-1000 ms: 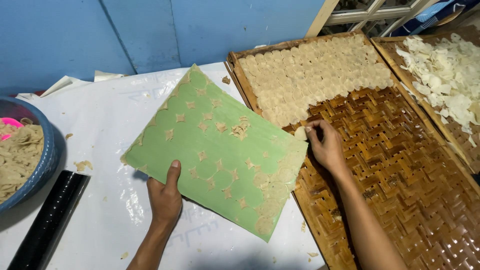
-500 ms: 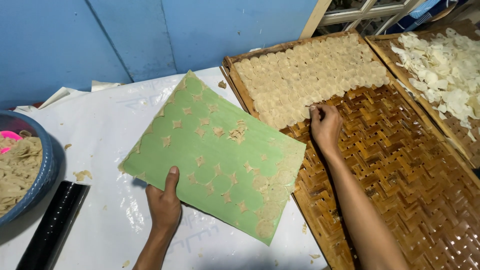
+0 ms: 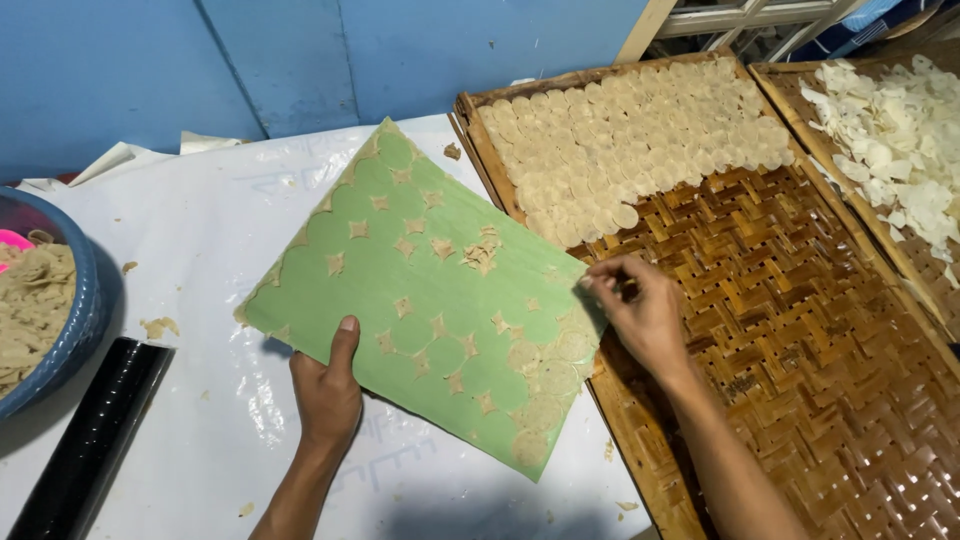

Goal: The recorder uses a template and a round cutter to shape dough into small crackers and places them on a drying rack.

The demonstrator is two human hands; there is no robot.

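Observation:
My left hand (image 3: 327, 388) grips the near edge of a green sheet (image 3: 420, 290), thumb on top, holding it tilted over the white table cover. Star-shaped dough scraps and a few round dough discs (image 3: 545, 365) cling to the sheet, mostly near its right end. My right hand (image 3: 640, 315) is at the sheet's right edge, fingers pinched together over the woven bamboo tray (image 3: 800, 340); what it pinches is too small to tell. Rows of pale round discs (image 3: 640, 140) fill the tray's far part.
A second bamboo tray (image 3: 790, 85) at the far right holds loose white chips (image 3: 900, 160). A blue bowl (image 3: 75, 320) of dough scraps sits at the left edge, a black roller (image 3: 95, 440) beside it. A blue wall stands behind the table.
My right hand moved from the rows of discs back toward me to the green sheet's right edge. The left hand still holds the sheet, which sits slightly lower.

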